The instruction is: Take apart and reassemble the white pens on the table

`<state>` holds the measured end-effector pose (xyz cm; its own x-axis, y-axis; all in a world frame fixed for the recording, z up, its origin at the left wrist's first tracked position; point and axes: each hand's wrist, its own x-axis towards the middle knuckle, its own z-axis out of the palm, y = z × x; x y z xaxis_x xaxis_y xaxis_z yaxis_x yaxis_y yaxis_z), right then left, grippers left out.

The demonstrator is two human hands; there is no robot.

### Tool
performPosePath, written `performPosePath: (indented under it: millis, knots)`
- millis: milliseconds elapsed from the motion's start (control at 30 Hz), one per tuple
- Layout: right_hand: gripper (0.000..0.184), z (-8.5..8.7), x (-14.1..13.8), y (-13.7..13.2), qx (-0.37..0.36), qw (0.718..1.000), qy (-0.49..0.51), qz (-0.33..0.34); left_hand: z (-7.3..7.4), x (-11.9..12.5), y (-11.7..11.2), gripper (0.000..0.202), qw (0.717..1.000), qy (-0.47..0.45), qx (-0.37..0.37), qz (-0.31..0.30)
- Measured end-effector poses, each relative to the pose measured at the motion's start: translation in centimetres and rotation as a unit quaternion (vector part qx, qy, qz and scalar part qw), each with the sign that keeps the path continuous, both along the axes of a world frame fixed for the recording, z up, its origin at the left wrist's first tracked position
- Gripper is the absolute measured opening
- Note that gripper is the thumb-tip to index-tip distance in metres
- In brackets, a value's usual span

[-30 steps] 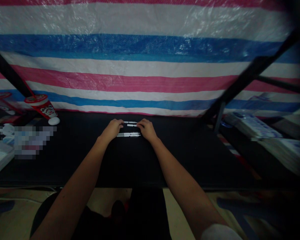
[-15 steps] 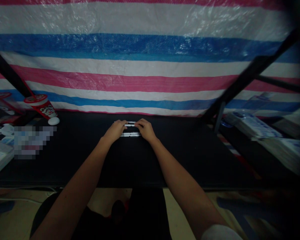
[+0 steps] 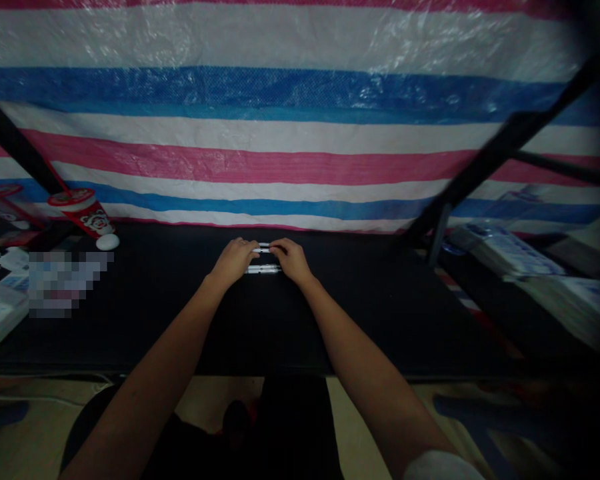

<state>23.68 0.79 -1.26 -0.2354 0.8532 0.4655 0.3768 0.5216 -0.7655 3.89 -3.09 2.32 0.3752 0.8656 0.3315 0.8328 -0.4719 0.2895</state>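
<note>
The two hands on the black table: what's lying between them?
In the head view, thin white pens lie between the left hand and right hand, lengthwise, ends at the fingers.

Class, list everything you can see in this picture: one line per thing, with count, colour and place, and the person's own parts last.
pens: at least two, white, lying crosswise on the table between the hands
table: one, black, across the middle
striped tarp: one, white, blue and pink, hanging behind the table
cup: one, red and white, tipped over at the table's far left
white lid: one, beside the cup
stacked sheets: several piles, pale with blue print, at the right
metal braces: two, black, slanting at left and right
left hand: one, on the pens' left ends
right hand: one, on the pens' right ends
</note>
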Motion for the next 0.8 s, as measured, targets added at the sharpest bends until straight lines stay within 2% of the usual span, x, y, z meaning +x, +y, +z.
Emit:
performPosePath:
  millis: [133, 200, 333, 467, 633, 733, 800]
  knots:
    - [0.021, -0.3, -0.1, 0.0, -0.047, 0.998, 0.035, -0.001, 0.2, 0.1, -0.2, 0.024, 0.999, 0.022, 0.008, 0.049]
    - [0.022, -0.3, -0.1, 0.0, -0.047, 0.998, 0.03, 0.008, 0.2, 0.1, -0.3, 0.03, 0.997, 0.036, 0.008, 0.066]
    - [0.015, -0.1, 0.1, -0.1, -0.02, 1.0, 0.0, -0.002, 0.4, 0.1, -0.6, 0.025, 0.998, 0.01, 0.016, 0.061]
    - [0.018, 0.0, 0.1, -0.1, 0.003, 1.0, -0.026, 0.002, 0.7, 0.3, -0.9, 0.02, 0.998, 0.01, 0.022, 0.064]
    - [0.022, -0.5, 0.0, 0.1, -0.006, 1.0, 0.002, 0.013, 0.5, 0.3, -1.0, 0.028, 0.994, 0.035, 0.029, 0.097]
    - [0.013, -0.3, 0.0, -0.1, -0.002, 1.0, -0.02, 0.012, 0.5, 0.2, -1.1, 0.022, 0.996, 0.009, 0.037, 0.083]
    - [0.017, -0.1, 0.0, -0.4, 0.004, 0.999, -0.039, 0.005, 0.4, 0.2, -1.2, 0.02, 0.997, 0.012, 0.041, 0.07]
